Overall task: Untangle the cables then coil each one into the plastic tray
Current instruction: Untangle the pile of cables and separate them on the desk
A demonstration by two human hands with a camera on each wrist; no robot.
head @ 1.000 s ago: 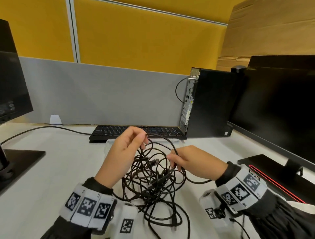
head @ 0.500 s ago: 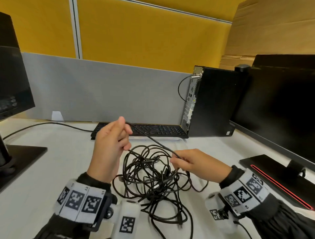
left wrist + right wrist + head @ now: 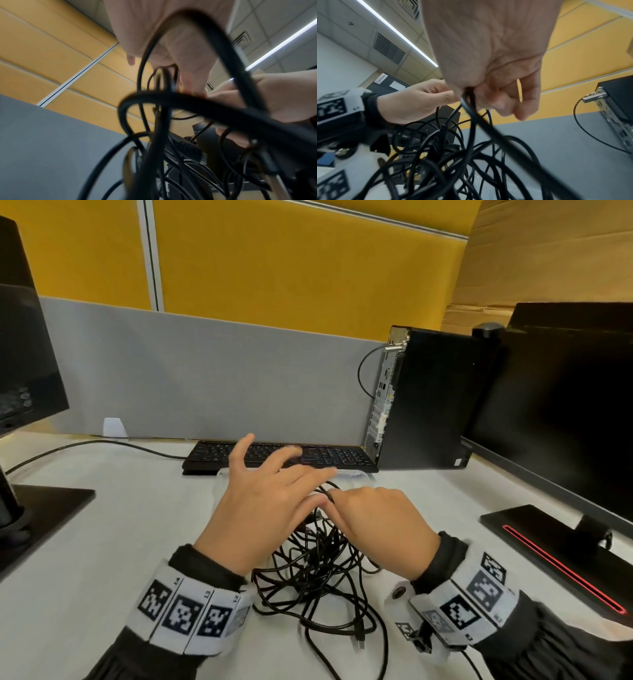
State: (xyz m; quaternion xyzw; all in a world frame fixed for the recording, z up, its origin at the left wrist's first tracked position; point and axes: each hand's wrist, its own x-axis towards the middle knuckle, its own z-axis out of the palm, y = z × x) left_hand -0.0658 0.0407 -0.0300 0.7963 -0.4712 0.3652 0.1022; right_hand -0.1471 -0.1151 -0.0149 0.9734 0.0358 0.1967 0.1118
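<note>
The left hand (image 3: 263,508) has come down from its raised position and has let go of the strand; its fingers are now spread and straight above the tangled cables (image 3: 318,573). The right hand (image 3: 380,529) pinches a black strand between thumb and curled fingers. The tangle lies on the white desk (image 3: 120,542), just before the clear plastic tray (image 3: 356,474) and the keyboard (image 3: 329,455).

The head view looks forward and down on the cable tangle (image 3: 318,570); both wrist views look up from beneath it (very near), sharing it (image 3: 171,148) (image 3: 453,155).
</note>
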